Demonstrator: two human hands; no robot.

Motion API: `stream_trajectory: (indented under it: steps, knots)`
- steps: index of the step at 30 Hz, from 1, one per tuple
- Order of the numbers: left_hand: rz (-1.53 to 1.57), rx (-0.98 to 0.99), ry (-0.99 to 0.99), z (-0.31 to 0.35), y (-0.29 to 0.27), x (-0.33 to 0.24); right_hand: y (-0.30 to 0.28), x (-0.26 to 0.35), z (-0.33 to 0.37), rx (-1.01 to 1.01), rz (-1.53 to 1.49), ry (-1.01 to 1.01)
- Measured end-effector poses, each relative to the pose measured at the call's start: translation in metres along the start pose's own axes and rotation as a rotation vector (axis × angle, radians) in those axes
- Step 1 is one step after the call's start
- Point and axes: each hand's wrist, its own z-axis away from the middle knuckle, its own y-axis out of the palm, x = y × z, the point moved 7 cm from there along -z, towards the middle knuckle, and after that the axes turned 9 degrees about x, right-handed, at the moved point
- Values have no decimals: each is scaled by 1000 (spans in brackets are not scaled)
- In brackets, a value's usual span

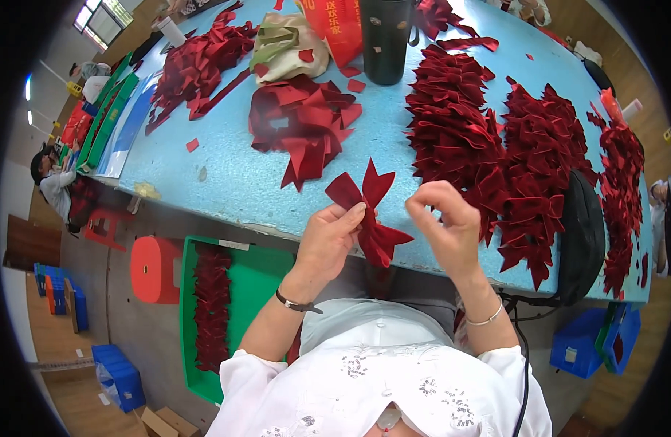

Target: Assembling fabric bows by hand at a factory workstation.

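A dark red velvet bow is pinched at its middle between the thumb and fingers of my left hand, above the table's near edge. Its pointed tails spread out on both sides of the grip. To the right of the bow and apart from it, my right hand is raised with thumb and forefinger curled together. Whatever lies in that pinch, if anything, is too small to make out. Just beyond the bow, loose red ribbon pieces lie in a heap. Rows of finished-looking red bows are packed together on the right.
The blue table also carries a black tumbler, a cloth bag, more ribbon strips and a black pouch. A green crate holding bows stands below its edge, beside a red stool. Another person sits far left.
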Motion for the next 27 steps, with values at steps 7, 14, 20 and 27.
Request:
stream_trajectory:
  steps: [7,14,20,27]
  knots:
    - [-45,59,-1,5,0,6,14,8,3,118,117,-35]
    - [-25,261,-69,11,17,1,17,46,-9,162,395,-401]
    - [-6,266,-165,14,19,1,24,40,-6,382,364,-431]
    - [25,278,-239,16,18,9,26,36,0,431,414,-405]
